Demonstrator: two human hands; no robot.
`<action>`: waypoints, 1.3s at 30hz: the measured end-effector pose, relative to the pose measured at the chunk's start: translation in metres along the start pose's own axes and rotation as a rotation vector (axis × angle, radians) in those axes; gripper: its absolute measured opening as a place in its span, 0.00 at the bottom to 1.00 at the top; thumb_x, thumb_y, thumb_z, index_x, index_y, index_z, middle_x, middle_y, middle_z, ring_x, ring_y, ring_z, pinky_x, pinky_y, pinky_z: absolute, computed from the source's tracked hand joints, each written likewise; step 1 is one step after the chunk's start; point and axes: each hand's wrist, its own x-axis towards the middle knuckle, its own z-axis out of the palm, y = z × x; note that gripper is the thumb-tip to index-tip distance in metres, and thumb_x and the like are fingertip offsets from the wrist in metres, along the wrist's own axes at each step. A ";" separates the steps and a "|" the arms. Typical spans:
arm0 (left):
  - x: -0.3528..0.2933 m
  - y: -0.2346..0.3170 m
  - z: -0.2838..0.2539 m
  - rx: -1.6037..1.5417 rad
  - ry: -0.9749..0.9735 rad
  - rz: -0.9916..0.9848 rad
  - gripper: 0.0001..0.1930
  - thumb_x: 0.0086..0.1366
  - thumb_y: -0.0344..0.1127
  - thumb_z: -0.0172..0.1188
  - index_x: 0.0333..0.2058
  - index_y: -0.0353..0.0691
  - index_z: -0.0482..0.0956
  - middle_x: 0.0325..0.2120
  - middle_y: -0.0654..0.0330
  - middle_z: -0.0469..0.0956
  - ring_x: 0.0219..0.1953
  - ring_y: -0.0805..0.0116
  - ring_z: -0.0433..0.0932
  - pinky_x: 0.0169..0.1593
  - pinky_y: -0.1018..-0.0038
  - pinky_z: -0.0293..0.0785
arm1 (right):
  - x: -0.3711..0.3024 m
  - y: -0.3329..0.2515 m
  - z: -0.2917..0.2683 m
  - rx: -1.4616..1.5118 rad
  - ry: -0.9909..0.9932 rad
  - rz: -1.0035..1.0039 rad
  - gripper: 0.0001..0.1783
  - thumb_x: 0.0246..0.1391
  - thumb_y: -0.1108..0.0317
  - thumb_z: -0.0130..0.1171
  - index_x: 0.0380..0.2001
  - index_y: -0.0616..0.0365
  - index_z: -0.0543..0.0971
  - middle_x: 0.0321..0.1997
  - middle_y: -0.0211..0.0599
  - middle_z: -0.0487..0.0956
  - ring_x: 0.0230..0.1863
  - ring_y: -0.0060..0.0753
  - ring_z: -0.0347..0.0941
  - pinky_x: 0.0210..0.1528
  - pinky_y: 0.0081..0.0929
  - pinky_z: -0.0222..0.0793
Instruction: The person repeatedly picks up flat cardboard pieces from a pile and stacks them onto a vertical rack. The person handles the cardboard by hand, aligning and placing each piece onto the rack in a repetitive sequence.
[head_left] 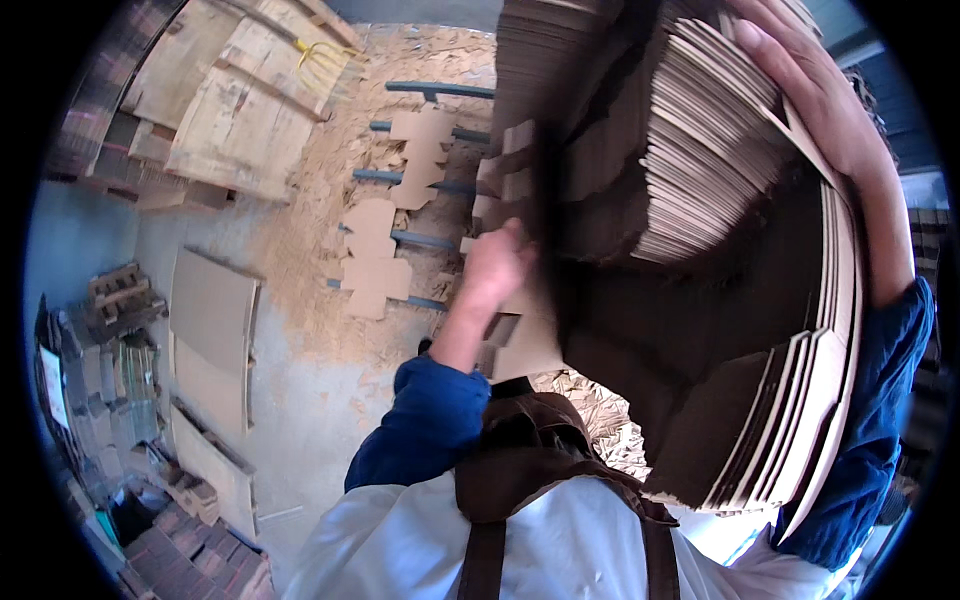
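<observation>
From afar I watch one thick stack of brown die-cut cardboard [705,150] at right, its far edge clasped by the right hand [822,95]; whether the blurred left hand [497,266] alongside grips anything, I cannot tell. Leftward, two flat tan cardboard blanks [376,272] lie across five blue bars [455,90].

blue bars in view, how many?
5, far to near: first bar, second bar, third bar, fourth bar and fifth bar, all left of the stack. More may be hidden behind it.

The cardboard stack [715,150] is brown with pale striped edges; left of it, bars [428,240] are blue-grey, a fork [303,46] yellow and one sleeve [420,420] blue.
</observation>
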 end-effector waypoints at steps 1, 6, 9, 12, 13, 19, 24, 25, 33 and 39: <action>-0.005 0.018 -0.004 0.094 0.028 -0.031 0.14 0.54 0.40 0.62 0.34 0.39 0.71 0.28 0.43 0.76 0.36 0.40 0.74 0.38 0.58 0.72 | -0.001 0.003 0.001 0.002 0.029 -0.033 0.28 0.61 0.54 0.40 0.59 0.58 0.64 0.65 0.48 0.59 0.67 0.46 0.51 0.67 0.37 0.46; -0.001 -0.065 0.010 -0.342 0.109 -0.030 0.12 0.53 0.36 0.61 0.37 0.43 0.74 0.26 0.56 0.77 0.28 0.62 0.75 0.32 0.69 0.71 | 0.000 -0.004 0.003 0.068 0.044 -0.066 0.27 0.61 0.56 0.40 0.59 0.59 0.64 0.65 0.50 0.59 0.67 0.47 0.52 0.67 0.37 0.46; 0.001 -0.104 0.006 -0.722 -0.065 -0.255 0.14 0.51 0.35 0.64 0.38 0.46 0.74 0.25 0.63 0.75 0.28 0.74 0.74 0.33 0.74 0.71 | 0.007 0.035 0.017 0.193 0.066 -0.126 0.31 0.60 0.47 0.37 0.60 0.53 0.63 0.66 0.45 0.58 0.67 0.46 0.51 0.68 0.40 0.45; -0.036 -0.120 0.006 -0.825 0.051 -0.205 0.12 0.53 0.34 0.63 0.37 0.46 0.75 0.28 0.64 0.75 0.30 0.78 0.73 0.34 0.77 0.72 | 0.013 0.079 0.040 0.196 0.133 -0.203 0.34 0.59 0.38 0.34 0.62 0.45 0.62 0.67 0.39 0.57 0.69 0.43 0.48 0.69 0.42 0.42; -0.064 -0.133 0.007 -0.896 0.146 -0.144 0.11 0.54 0.34 0.63 0.37 0.46 0.75 0.29 0.64 0.75 0.31 0.78 0.73 0.35 0.78 0.72 | 0.016 0.079 0.042 0.169 0.154 -0.222 0.35 0.59 0.37 0.34 0.62 0.46 0.62 0.67 0.39 0.57 0.69 0.43 0.48 0.69 0.42 0.42; -0.190 -0.222 -0.082 -1.027 0.335 -0.201 0.15 0.57 0.35 0.60 0.43 0.46 0.70 0.34 0.63 0.75 0.36 0.72 0.75 0.39 0.74 0.73 | -0.003 0.083 0.036 0.218 0.205 -0.149 0.32 0.61 0.41 0.36 0.63 0.45 0.60 0.60 0.48 0.66 0.60 0.46 0.63 0.58 0.39 0.64; -0.226 -0.268 -0.169 -1.298 0.491 -0.168 0.17 0.58 0.39 0.61 0.45 0.46 0.67 0.38 0.60 0.73 0.41 0.70 0.73 0.43 0.72 0.73 | -0.102 -0.045 -0.048 0.408 0.078 -0.208 0.40 0.50 0.43 0.51 0.62 0.54 0.59 0.61 0.50 0.65 0.61 0.46 0.62 0.61 0.38 0.58; -0.228 -0.272 -0.178 -1.285 0.513 -0.149 0.17 0.59 0.39 0.60 0.45 0.46 0.67 0.38 0.60 0.73 0.41 0.69 0.73 0.44 0.72 0.72 | -0.126 -0.084 -0.068 0.475 -0.010 -0.251 0.42 0.48 0.43 0.54 0.62 0.55 0.59 0.61 0.50 0.65 0.61 0.46 0.62 0.62 0.38 0.57; -0.218 -0.269 -0.207 -1.179 0.500 -0.138 0.18 0.58 0.39 0.58 0.44 0.42 0.65 0.40 0.57 0.72 0.42 0.69 0.73 0.44 0.72 0.71 | -0.132 -0.314 0.142 0.906 -0.460 0.117 0.61 0.35 0.42 0.68 0.62 0.72 0.50 0.62 0.67 0.57 0.65 0.56 0.54 0.66 0.40 0.50; -0.253 -0.299 -0.232 -1.204 0.420 0.008 0.18 0.57 0.33 0.59 0.45 0.38 0.66 0.37 0.58 0.73 0.40 0.68 0.73 0.44 0.71 0.72 | -0.110 -0.392 0.221 1.414 -0.901 0.314 0.43 0.40 0.43 0.67 0.48 0.71 0.71 0.45 0.52 0.76 0.48 0.42 0.72 0.49 0.32 0.68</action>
